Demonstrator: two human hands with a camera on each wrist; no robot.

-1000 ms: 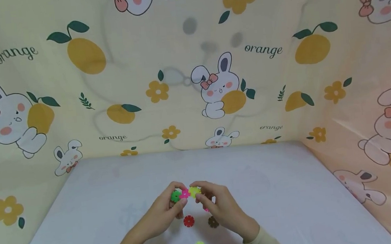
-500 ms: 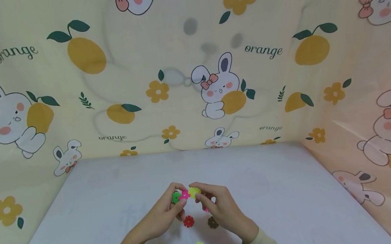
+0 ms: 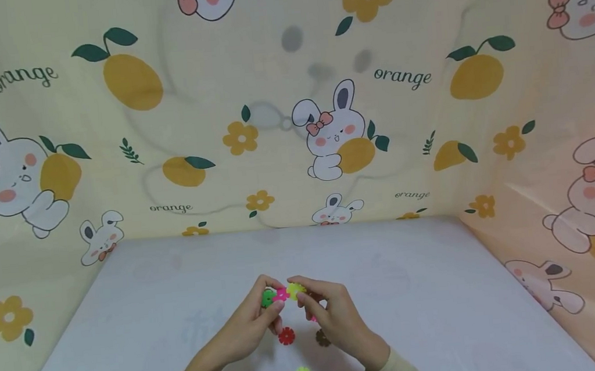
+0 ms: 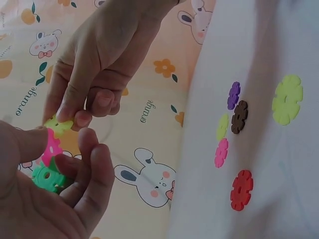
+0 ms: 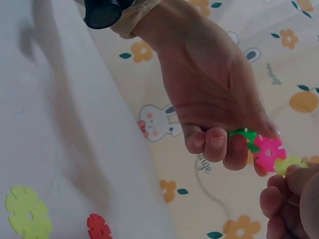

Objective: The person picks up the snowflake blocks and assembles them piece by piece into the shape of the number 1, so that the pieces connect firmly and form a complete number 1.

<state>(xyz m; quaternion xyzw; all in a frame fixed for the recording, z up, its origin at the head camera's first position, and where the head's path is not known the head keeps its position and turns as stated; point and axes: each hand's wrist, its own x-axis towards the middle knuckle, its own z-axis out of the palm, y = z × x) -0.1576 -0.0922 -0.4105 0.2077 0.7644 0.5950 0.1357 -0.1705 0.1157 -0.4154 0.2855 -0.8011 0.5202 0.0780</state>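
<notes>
White table point(image 3: 416, 292) below — left hand point(image 3: 242, 325) pinches pink disc point(image 3: 281, 295), green disc point(image 3: 267, 298) adjoining; right hand point(image 3: 341, 316) pinches yellow disc point(image 3: 295, 291) against pink, likely for steady alignment.

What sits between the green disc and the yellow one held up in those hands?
A pink disc sits between the green disc and the held yellow disc; the right wrist view shows it clearly.

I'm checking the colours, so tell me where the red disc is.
In the head view, the red disc lies at lower centre on the white table, just below the left hand, with the brown disc to its right.
</notes>
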